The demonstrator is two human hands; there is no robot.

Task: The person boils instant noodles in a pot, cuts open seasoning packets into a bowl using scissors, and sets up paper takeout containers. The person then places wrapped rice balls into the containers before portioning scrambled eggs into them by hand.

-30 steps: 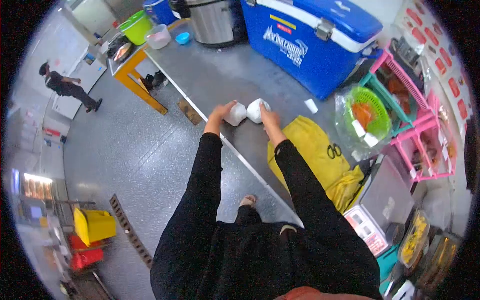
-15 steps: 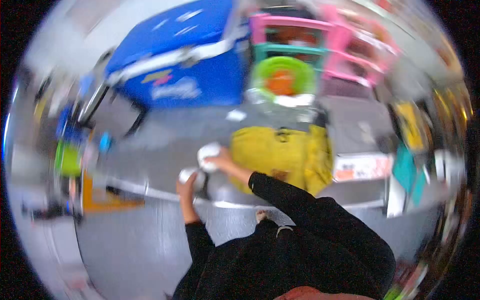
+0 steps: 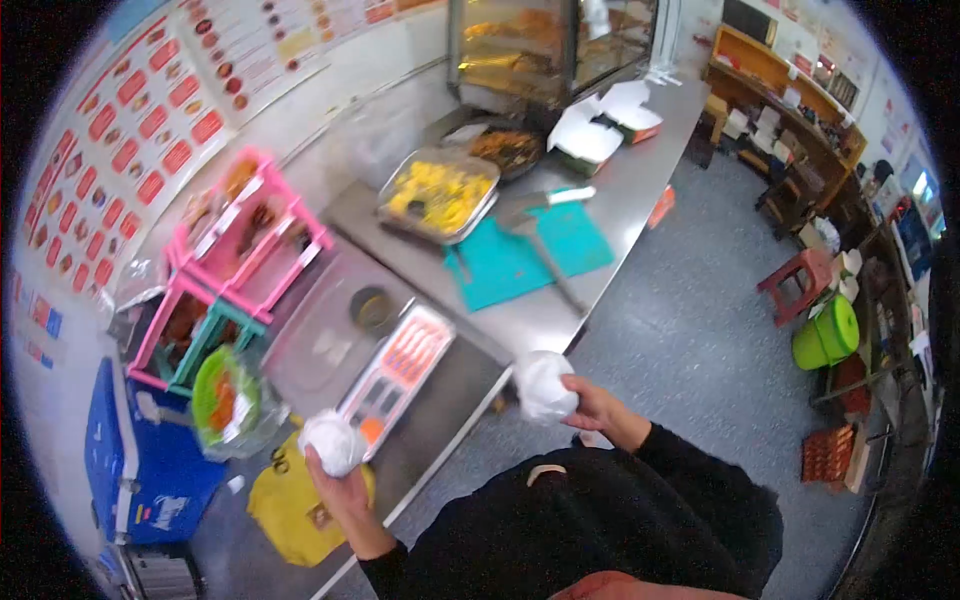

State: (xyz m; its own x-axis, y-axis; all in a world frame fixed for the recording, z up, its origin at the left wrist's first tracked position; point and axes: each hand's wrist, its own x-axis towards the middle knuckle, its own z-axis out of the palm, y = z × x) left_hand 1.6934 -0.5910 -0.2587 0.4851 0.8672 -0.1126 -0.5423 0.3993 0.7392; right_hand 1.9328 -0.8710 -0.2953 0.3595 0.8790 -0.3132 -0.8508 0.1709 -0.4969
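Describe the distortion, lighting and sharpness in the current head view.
Head view, distortion: round, wide-angle picture with black corners. Head view, lighting: yellow glow in the glass display case, pale sheen on the grey metal counter. Head view, sharpness: soft; small print on the red-and-white wall posters unreadable, creases faint on the white bundle in the left hand.

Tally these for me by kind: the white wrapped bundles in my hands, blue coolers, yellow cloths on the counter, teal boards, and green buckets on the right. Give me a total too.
White wrapped bundles: 2
Blue cooler: 1
Yellow cloth: 1
Teal board: 1
Green bucket: 1
Total: 6
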